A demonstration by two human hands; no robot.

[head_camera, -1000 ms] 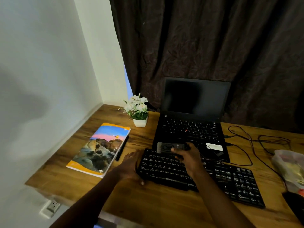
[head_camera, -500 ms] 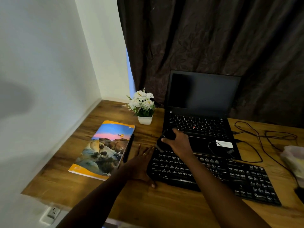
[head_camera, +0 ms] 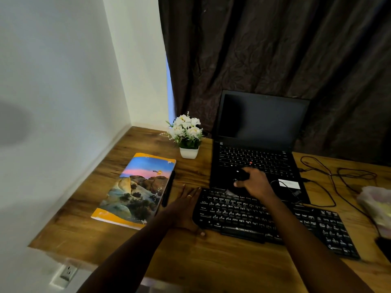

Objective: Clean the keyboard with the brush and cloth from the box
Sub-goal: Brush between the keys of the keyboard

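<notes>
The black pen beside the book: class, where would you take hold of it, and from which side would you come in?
Grip the pen near the middle of its barrel, coming from above. It lies flat on the desk, lengthwise and close against the book, so that side is blocked. The left hand lies flat just right of its near end; its far half has more room around it.

The keyboard (head_camera: 273, 220) is black with white legends on its keys, and the laptop (head_camera: 257, 144) behind it is black too, with a dark blank screen, a small red dot among its keys and a white sticker on the palm rest. The book (head_camera: 137, 191) has an orange border around a picture of pale rocks under a pink and blue sky. White flowers with green leaves sit in a white pot (head_camera: 189, 152) on the brown wood-grain desk (head_camera: 211, 261), before a dark brown curtain (head_camera: 275, 49) with a crinkled leaf-like pattern.
</notes>
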